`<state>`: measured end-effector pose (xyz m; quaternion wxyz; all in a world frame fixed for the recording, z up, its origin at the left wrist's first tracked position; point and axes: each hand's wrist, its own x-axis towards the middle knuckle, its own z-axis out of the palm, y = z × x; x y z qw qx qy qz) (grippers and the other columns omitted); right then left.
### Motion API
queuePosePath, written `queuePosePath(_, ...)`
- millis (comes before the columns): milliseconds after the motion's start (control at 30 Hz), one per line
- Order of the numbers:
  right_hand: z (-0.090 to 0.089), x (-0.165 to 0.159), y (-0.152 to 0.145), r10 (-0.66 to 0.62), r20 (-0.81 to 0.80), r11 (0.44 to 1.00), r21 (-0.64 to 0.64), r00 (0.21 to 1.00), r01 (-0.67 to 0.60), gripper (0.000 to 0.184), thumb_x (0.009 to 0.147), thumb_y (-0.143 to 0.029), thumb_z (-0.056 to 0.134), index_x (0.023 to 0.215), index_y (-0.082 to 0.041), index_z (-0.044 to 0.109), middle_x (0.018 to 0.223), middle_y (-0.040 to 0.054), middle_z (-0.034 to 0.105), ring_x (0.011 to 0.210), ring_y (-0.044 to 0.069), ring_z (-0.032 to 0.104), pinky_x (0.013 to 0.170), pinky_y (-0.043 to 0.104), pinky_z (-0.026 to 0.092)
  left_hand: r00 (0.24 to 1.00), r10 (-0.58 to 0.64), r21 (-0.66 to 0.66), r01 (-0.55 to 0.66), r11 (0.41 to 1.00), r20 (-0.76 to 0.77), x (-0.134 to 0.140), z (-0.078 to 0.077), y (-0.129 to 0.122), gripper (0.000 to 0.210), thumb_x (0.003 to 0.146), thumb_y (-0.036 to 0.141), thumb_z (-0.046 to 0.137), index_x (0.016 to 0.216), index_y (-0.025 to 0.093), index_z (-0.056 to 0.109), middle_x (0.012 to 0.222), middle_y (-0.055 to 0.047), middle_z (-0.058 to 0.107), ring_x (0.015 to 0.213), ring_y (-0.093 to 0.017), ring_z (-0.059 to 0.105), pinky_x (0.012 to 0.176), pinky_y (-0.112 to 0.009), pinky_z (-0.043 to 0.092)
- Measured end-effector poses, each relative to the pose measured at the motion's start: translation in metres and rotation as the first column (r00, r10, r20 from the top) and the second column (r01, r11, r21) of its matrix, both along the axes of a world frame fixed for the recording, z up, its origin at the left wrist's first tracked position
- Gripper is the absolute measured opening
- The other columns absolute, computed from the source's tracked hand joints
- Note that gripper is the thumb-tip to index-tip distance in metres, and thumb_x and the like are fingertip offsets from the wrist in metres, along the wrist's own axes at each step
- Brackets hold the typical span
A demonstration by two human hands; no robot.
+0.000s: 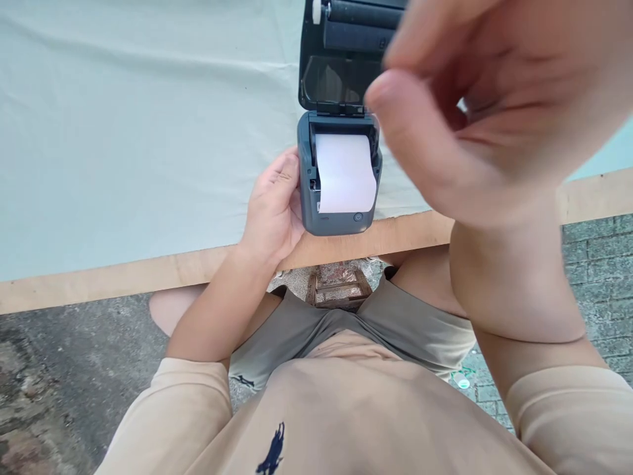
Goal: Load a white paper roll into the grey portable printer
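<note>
A dark grey portable label printer (337,225) is held at the table's near edge, its lid (341,72) swung up and back. White label paper (345,173) sits in its bay, the loose end curving down over the front toward the power button. My left hand (274,204) grips the printer's left side, with the thumb along the edge and the other fingers partly hidden beneath. Raised close to the camera, my right hand (489,105) is blurred and covers the lid's right part. Its thumb and forefinger come together in a pinch; anything between them is too small or hidden.
A pale cloth (148,152) covers the table, with a bare wooden edge (198,265) along the front. My legs in grey shorts (420,323) are below that edge. A small wooden frame (339,290) stands on the ground, and grey paving (601,277) lies to the right.
</note>
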<state>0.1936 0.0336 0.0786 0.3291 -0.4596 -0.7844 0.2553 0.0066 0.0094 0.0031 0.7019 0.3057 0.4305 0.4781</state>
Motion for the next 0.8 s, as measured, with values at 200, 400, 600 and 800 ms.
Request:
queuePosePath(200,0.012,-0.022,0.001,-0.075,0.496,0.994,-0.033,0.865,0.105,0.006,0.077,-0.024,0.064,0.082,-0.022,0.062,0.076,0.0034,0.058,0.071,0.017,0.055,0.063,0.034,0.051,0.998,-0.008,0.019,0.007,1.000,0.057,0.001,0.001,0.000,0.023,0.096,0.037,0.051,0.100,0.022,0.067,0.094,-0.001,0.073,0.105,-0.016,0.071,0.094,-0.027,0.058)
queuePosePath(400,-0.017,-0.016,0.003,0.001,0.416,0.998,-0.052,0.910,0.022,0.015,0.076,-0.019,0.064,0.086,-0.025,0.055,0.065,0.0033,0.045,0.062,0.014,0.042,0.047,0.026,0.032,0.997,0.002,0.025,-0.004,1.000,0.075,-0.002,-0.003,-0.002,0.021,0.094,0.039,0.055,0.093,0.023,0.069,0.088,0.002,0.073,0.105,-0.015,0.070,0.091,-0.024,0.059)
queuePosePath(600,0.003,-0.018,0.001,0.018,0.457,0.997,-0.074,0.889,0.018,0.037,0.070,-0.018,0.064,0.104,-0.029,0.057,0.083,-0.0005,0.064,0.067,0.015,0.049,0.054,0.031,0.038,1.000,-0.017,0.019,0.018,1.000,-0.012,-0.001,-0.002,-0.002,0.026,0.093,0.046,0.055,0.101,0.024,0.067,0.102,-0.002,0.074,0.122,-0.023,0.065,0.098,-0.033,0.058)
queuePosePath(800,0.027,0.018,-0.008,-0.037,-0.015,0.976,-0.213,0.999,0.033,0.027,0.075,-0.014,0.066,0.102,-0.022,0.067,0.102,-0.0029,0.066,0.089,0.013,0.061,0.074,0.026,0.053,1.000,0.001,0.066,-0.002,0.998,0.011,0.000,-0.005,-0.001,0.028,0.094,0.045,0.055,0.101,0.022,0.069,0.101,0.000,0.075,0.113,-0.019,0.069,0.102,-0.032,0.056)
